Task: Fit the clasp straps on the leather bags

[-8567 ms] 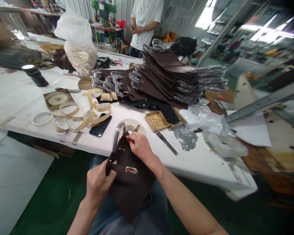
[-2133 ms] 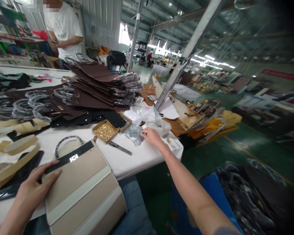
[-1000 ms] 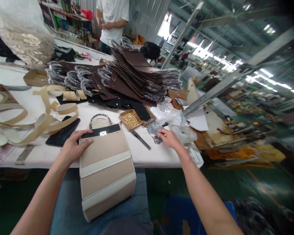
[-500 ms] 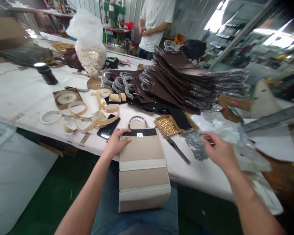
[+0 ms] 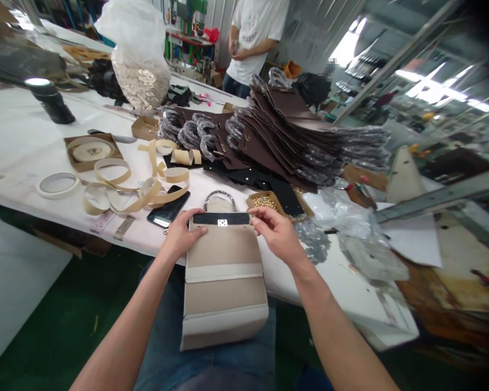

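A beige bag panel (image 5: 224, 282) with white bands lies over my lap and the table edge. A black strap (image 5: 212, 219) with a small metal plate runs across its top, and a wrapped handle (image 5: 220, 195) arches above it. My left hand (image 5: 181, 236) grips the panel's top left corner, thumb on the strap's end. My right hand (image 5: 275, 232) is at the strap's right end, fingers pinched together over it; a small part may be between them, but I cannot make it out.
A tray of gold studs (image 5: 263, 202) sits just behind the bag. A phone (image 5: 168, 209), tape rolls (image 5: 58, 183) and beige strips (image 5: 142, 187) lie to the left. A tall stack of brown panels (image 5: 297, 136) fills the middle. Crumpled plastic (image 5: 350, 222) lies right. A person in white (image 5: 252, 38) stands beyond.
My right hand has come back from the plastic and metal bits on the right to the strap's right end. My left hand has stayed on the bag's top left corner.
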A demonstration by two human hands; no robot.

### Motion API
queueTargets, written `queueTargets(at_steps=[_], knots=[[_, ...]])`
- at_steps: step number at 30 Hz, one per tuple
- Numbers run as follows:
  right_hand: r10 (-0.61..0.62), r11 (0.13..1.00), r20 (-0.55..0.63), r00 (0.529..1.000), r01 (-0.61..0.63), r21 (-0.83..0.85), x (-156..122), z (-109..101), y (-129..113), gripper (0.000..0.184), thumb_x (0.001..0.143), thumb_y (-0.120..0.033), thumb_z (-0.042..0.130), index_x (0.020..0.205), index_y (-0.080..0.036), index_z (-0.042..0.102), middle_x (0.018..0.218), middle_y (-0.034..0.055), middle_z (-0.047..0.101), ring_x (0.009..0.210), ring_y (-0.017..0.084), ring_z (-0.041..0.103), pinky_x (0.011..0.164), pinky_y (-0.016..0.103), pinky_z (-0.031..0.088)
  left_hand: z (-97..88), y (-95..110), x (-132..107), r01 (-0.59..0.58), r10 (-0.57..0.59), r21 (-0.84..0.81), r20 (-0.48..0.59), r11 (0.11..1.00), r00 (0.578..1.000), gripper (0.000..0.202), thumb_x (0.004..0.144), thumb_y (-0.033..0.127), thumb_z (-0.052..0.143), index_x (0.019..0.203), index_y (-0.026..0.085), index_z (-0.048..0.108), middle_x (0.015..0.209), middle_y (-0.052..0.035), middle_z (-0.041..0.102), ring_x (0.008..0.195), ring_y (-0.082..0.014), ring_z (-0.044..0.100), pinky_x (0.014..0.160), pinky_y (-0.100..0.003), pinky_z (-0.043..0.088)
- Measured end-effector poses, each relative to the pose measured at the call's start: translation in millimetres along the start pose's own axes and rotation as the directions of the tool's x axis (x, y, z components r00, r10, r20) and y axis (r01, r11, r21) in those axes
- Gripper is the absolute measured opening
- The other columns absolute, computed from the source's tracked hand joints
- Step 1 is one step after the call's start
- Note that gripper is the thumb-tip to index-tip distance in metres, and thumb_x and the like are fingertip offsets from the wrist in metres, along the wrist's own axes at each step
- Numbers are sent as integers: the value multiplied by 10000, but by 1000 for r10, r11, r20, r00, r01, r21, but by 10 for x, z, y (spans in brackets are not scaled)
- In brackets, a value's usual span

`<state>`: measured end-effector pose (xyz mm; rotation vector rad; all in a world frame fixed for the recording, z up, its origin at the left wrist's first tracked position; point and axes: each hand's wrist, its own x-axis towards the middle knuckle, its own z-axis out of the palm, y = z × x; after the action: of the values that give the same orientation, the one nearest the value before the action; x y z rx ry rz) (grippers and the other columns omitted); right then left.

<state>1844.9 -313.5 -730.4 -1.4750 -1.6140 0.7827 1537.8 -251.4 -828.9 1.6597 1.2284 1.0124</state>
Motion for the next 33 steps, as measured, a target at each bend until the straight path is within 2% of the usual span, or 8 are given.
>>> queueTargets(at_steps=[2, 6, 10, 14, 16, 20, 25, 33], knots=[[-62, 998, 52, 997, 63, -1, -1, 282, -103, 323, 1053, -315, 712, 1364, -244, 764, 949, 5, 730, 773, 167, 627, 703, 302, 508, 9, -14, -21, -11, 11, -2, -4, 1000, 1000, 553, 871, 294, 882, 1417, 309, 794, 1420, -80, 772, 1366, -337, 704, 1258, -517, 498], [-243, 960, 136, 960, 258, -109, 119, 942, -178, 261, 1050, -135, 610, 1122, -242, 837, 1016, 17, 768, 845, 177, 670, 769, 327, 514, -69, -153, -77, -34, 34, -12, 10, 999, 999, 551, 907, 395, 865, 1441, 283, 785, 1470, -101, 773, 1435, -346, 684, 1292, -514, 481], [-321, 926, 207, 924, 352, -137, 318, 1309, 19, 246, 1045, -174, 726, 1256, -233, 839, 1123, 52, 761, 910, 196, 696, 844, 354, 582, -201, -358, -106, -24, 25, -22, 66, 999, 998, 630, 936, 510, 846, 1510, 272, 744, 1551, -110, 744, 1500, -357, 657, 1319, -509, 474], [-276, 952, 222, 935, 298, -69, 348, 1271, 202, 383, 975, -183, 860, 1348, -253, 817, 1178, 49, 740, 886, 181, 693, 771, 333, 600, -185, -394, -197, -13, 20, -69, 104, 998, 994, 869, 951, 519, 842, 1718, 272, 514, 1653, -140, 674, 1530, -348, 642, 1309, -508, 490], [-280, 949, 226, 933, 304, -79, 327, 1211, 255, 447, 951, -230, 915, 1385, -258, 808, 1188, 54, 732, 894, 190, 684, 775, 345, 596, -98, -364, -252, 21, -7, -158, 84, 987, 996, 848, 1003, 511, 773, 1721, 226, 423, 1596, -182, 708, 1470, -331, 689, 1260, -506, 524], [-353, 893, 250, 901, 405, -198, 339, 1169, 257, 506, 960, -384, 953, 1420, -255, 786, 1222, 73, 735, 940, 220, 687, 863, 390, 582, 75, -291, -281, 91, -97, -156, -35, 984, 995, 432, 1093, 458, 600, 1442, 206, 566, 1369, -183, 820, 1272, -304, 781, 1145, -481, 566], [-402, 816, 320, 858, 494, -299, 327, 1206, 198, 260, 1104, -330, 768, 1354, -263, 793, 1336, 87, 753, 1159, 277, 721, 989, 409, 569, 143, -147, -248, 160, -175, -120, -120, 980, 977, 276, 995, 382, 706, 1213, 214, 689, 986, -93, 859, 992, -292, 809, 948, -414, 602], [-368, 820, 252, 895, 440, -366, 239, 1319, 417, 220, 1145, -317, 704, 1357, -266, 734, 1336, 78, 763, 1160, 257, 737, 958, 365, 564, 324, -244, -161, 185, -239, -282, -174, 941, 955, 339, 894, 332, 801, 1203, 195, 778, 1100, -126, 892, 1006, -303, 842, 900, -380, 644]])
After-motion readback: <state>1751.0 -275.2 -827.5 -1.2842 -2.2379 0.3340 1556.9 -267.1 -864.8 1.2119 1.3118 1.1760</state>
